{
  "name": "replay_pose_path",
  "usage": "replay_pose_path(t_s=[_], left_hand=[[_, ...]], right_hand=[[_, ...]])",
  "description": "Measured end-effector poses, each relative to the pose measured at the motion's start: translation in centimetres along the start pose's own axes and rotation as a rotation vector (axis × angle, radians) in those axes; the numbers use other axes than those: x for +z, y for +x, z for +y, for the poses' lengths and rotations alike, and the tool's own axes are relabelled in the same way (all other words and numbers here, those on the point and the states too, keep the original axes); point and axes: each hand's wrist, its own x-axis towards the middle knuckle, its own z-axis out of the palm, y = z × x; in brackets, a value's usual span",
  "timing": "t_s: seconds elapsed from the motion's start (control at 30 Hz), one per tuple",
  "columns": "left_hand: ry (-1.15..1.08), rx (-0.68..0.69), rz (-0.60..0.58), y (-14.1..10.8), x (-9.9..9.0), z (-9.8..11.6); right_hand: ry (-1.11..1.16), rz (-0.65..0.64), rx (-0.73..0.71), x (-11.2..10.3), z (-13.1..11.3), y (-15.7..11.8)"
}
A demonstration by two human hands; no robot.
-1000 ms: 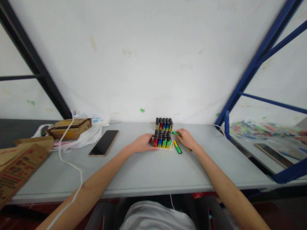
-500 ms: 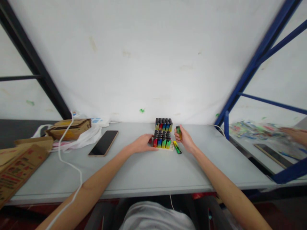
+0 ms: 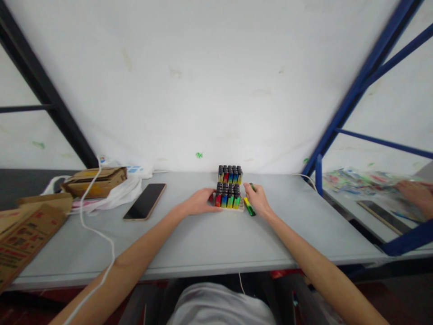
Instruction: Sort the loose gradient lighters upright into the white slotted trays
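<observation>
Rows of coloured lighters with black tops (image 3: 228,196) stand upright in a pale tray (image 3: 241,206), whose right end shows bare slots. My left hand (image 3: 202,202) is closed round the tray's left end, with a bit of red showing by its fingers. Just right of the tray, my right hand (image 3: 257,197) grips a green lighter (image 3: 252,186), mostly hidden by the fingers. A yellow-green lighter (image 3: 249,207) lies on the table between the tray and that hand. Behind stands a second block of upright lighters (image 3: 230,174).
A phone (image 3: 145,201) lies on the grey table (image 3: 203,243) at left, near cardboard boxes (image 3: 94,181), plastic bags and a white cable (image 3: 98,232). Beyond the blue frame (image 3: 348,95) at right, another person's hand (image 3: 414,192) is near plastic packets.
My right hand has turned and lowered slightly with its lighter, moving closer to the lying one. My left hand stays at the tray.
</observation>
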Motion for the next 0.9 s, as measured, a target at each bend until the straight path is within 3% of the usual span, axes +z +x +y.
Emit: replay_pose_path(t_s=[0.1, 0.9], left_hand=[[-0.012, -0.003, -0.003, 0.0, -0.09, 0.15], [0.023, 0.009, -0.015, -0.09, -0.2, 0.38]], right_hand=[[-0.07, 0.072, -0.04, 0.01, -0.16, -0.2], [-0.115, 0.023, -0.157, -0.37, -0.55, -0.48]])
